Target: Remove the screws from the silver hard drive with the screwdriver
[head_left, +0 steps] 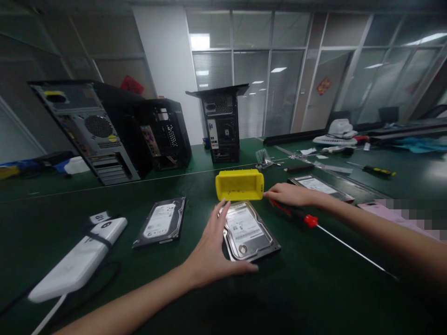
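A silver hard drive [246, 230] lies label up on the green table in front of a yellow bin [240, 174]. My left hand [216, 246] spans its left and near edges, fingers and thumb spread apart. Small dark bits lie inside the bin, which faces me. At the bin's right corner is my right hand [288, 194], its fingers closed around or over the red and black handle of a screwdriver [310, 220]. The shaft points toward the lower right. Its palm and some fingers are hidden.
Another hard drive [162, 221] and a white power strip [82, 258] lie left. A third drive [319, 186] sits beyond my right forearm. Computer cases [104, 130] stand behind. A yellow and black screwdriver [379, 171] and a white helmet-like object [338, 132] are at the right.
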Motion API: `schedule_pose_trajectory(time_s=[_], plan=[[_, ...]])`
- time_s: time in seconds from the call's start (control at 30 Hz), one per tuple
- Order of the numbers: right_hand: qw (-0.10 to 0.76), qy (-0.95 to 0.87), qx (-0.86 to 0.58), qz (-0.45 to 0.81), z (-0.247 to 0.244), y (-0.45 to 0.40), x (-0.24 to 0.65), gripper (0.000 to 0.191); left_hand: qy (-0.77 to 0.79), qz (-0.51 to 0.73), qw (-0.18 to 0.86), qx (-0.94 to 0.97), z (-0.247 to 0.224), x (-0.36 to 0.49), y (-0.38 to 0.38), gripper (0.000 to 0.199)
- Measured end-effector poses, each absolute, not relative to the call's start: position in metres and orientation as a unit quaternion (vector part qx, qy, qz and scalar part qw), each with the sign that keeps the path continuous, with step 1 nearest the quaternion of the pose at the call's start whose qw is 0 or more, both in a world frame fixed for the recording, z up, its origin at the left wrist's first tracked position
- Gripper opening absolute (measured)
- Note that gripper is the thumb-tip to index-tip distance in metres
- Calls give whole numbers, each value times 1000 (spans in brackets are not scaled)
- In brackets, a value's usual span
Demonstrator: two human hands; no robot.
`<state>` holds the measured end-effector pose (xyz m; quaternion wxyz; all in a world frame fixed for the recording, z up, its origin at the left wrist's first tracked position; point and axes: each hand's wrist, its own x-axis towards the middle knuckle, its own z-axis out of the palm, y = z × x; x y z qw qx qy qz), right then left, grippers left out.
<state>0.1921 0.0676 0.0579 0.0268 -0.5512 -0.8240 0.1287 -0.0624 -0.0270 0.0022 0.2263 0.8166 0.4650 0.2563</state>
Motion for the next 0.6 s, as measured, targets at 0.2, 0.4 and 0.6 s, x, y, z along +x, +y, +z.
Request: schedule_pose_trajectory(time_s=[0.2,0.4,0.6], plan=[[14,-820,-571,-31,32,44,178,43,472,236,204,824,-1,-63,-47,130],[44,-841,-523,-130,14,41,167,26,457,258,204,827,-2,-64,-42,114],[92,-847,-498,-163,-2,43,160,29,460,251,210,826,-4,-68,-38,109]])
